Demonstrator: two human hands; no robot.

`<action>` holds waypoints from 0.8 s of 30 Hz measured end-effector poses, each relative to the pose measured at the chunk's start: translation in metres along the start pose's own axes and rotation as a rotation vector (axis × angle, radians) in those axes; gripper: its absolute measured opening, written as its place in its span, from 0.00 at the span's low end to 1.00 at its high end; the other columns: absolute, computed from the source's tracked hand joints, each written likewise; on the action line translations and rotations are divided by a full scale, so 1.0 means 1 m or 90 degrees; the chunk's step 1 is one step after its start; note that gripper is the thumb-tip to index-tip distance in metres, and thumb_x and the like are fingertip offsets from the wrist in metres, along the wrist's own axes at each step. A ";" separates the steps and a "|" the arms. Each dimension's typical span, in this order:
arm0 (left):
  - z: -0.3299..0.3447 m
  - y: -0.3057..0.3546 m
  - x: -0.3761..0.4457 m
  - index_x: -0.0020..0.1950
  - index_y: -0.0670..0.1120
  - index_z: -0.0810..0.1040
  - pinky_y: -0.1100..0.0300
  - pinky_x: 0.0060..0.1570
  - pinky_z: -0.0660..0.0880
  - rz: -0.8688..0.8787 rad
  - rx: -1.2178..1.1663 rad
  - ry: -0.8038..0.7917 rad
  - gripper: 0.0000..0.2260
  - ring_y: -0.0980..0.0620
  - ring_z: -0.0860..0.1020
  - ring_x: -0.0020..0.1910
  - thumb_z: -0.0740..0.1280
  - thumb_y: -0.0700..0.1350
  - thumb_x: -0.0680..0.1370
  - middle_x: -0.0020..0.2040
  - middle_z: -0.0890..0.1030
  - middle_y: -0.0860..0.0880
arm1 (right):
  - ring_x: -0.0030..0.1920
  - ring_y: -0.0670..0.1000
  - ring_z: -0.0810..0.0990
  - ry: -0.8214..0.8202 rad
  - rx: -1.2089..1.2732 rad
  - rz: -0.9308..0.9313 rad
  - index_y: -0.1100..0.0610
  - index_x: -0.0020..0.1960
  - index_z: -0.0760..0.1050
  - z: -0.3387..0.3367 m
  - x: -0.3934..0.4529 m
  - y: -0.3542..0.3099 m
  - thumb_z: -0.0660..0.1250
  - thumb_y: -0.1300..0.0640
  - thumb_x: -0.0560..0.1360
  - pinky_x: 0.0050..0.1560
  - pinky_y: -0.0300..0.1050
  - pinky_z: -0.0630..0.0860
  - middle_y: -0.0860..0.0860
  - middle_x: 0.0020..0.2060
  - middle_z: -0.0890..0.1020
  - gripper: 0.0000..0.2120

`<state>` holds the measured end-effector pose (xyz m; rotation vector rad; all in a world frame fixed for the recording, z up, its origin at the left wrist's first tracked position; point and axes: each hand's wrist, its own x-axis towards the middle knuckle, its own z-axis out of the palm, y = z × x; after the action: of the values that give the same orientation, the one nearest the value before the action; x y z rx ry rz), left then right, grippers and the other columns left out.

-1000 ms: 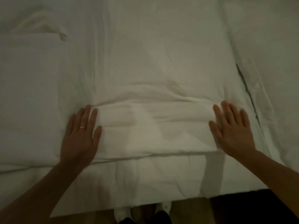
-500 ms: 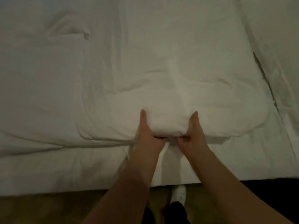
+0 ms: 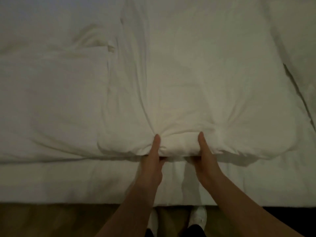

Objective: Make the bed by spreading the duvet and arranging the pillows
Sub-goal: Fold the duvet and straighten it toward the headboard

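A white duvet lies folded over the white bed, its thick near edge bunched in front of me. My left hand grips that edge with the thumb on top and the fingers tucked under it. My right hand grips the same edge a hand's width to the right, thumb on top and fingers beneath. The fabric gathers into creases between the two thumbs. A flatter white layer lies to the left. No pillow can be told apart in this dim view.
The bed's near side drops to a wooden floor at the bottom. My white shoes stand at the bed's edge. A dark gap runs diagonally at the right between the duvet and another white layer.
My hands went from lying flat and wide apart on the duvet to the middle, where they grip its near edge. Since half a second ago they have moved slightly apart.
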<state>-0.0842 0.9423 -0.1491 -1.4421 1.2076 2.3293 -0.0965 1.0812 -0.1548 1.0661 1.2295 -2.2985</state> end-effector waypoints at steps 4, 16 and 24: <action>-0.019 0.018 -0.012 0.69 0.46 0.76 0.56 0.56 0.80 -0.002 -0.177 -0.102 0.20 0.47 0.81 0.61 0.66 0.54 0.80 0.64 0.81 0.44 | 0.65 0.54 0.79 -0.181 0.046 0.132 0.53 0.72 0.71 0.061 -0.022 0.042 0.68 0.43 0.76 0.70 0.52 0.70 0.53 0.64 0.80 0.27; -0.157 0.118 0.039 0.63 0.44 0.79 0.57 0.43 0.82 0.021 0.000 0.045 0.24 0.48 0.83 0.52 0.79 0.40 0.69 0.57 0.84 0.47 | 0.57 0.53 0.83 0.004 -0.073 0.067 0.58 0.68 0.74 0.184 -0.029 0.149 0.79 0.38 0.59 0.55 0.47 0.80 0.54 0.60 0.82 0.43; -0.212 0.181 0.051 0.68 0.48 0.78 0.48 0.64 0.76 -0.025 -0.217 -0.071 0.24 0.47 0.81 0.61 0.73 0.55 0.75 0.61 0.83 0.47 | 0.62 0.54 0.80 0.020 -0.043 0.021 0.50 0.72 0.71 0.211 -0.045 0.175 0.71 0.41 0.72 0.63 0.58 0.76 0.50 0.64 0.80 0.31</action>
<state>-0.0566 0.6609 -0.1350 -1.3881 0.7742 2.6430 -0.0621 0.8052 -0.1480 1.0955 1.2818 -2.2075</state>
